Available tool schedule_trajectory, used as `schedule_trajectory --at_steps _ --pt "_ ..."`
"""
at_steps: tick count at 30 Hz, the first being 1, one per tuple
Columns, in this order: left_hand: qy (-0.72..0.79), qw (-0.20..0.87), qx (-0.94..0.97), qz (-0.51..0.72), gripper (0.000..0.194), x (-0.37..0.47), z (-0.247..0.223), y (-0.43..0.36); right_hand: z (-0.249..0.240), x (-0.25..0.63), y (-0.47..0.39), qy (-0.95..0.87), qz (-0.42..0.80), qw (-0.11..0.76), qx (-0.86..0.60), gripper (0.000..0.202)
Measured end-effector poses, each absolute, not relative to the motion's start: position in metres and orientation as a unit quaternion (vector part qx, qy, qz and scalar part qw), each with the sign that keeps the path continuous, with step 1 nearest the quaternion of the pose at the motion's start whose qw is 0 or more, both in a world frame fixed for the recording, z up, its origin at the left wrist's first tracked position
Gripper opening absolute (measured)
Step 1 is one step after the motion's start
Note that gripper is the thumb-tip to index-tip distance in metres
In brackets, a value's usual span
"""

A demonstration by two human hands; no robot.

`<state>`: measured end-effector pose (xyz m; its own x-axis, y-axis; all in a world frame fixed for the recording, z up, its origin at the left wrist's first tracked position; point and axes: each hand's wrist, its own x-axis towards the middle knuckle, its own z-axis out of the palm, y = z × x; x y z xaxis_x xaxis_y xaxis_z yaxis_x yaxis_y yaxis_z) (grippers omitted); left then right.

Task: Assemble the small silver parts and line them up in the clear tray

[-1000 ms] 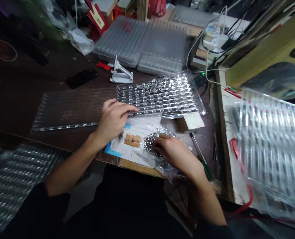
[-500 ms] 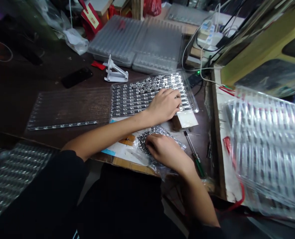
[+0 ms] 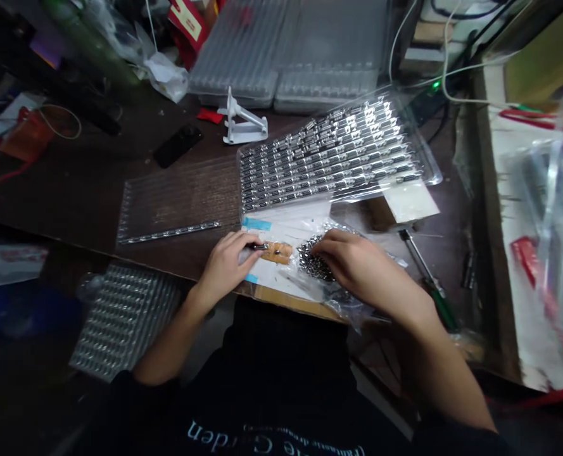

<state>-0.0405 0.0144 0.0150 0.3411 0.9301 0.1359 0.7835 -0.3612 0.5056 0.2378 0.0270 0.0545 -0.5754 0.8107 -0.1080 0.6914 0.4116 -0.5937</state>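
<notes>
My left hand [image 3: 225,261] is closed, thumb and fingers pinching a small dark metal cylinder [image 3: 259,246]. The cylinder's end is at a small orange-brown block [image 3: 281,253], which lies on white paper [image 3: 297,218] with blue tape. My right hand [image 3: 352,256] has its fingertips pressed together at a heap of small shiny metal pieces [image 3: 312,265] on a clear plastic bag; whatever is between them is hidden. Behind my hands, a clear ribbed tray [image 3: 430,171] bears rows of metal cylinders like the one in my left hand.
A second clear tray [image 3: 177,196] at left has one filled row. Beyond stand a white phone stand [image 3: 246,130], a black phone [image 3: 177,145] and stacked clear trays [image 3: 328,88]. A white-topped box [image 3: 409,201] and green-handled screwdriver [image 3: 442,307] are at right.
My left hand has left the filled tray and come down left to the orange-brown block, now with a cylinder in its fingers. My right hand stays at the heap. The view has shifted.
</notes>
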Motion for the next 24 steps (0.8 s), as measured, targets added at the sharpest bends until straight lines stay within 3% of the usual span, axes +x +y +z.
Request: schedule_trajectory --at_steps 7,24 --pt "0.526 0.253 0.747 0.319 0.008 -0.028 0.002 0.009 0.046 0.232 0.033 -0.838 0.288 0.098 -0.453 0.027" --pt "0.497 0.244 0.785 0.277 0.011 -0.027 0.002 0.009 0.035 0.19 0.028 -0.816 0.248 0.095 -0.513 0.027"
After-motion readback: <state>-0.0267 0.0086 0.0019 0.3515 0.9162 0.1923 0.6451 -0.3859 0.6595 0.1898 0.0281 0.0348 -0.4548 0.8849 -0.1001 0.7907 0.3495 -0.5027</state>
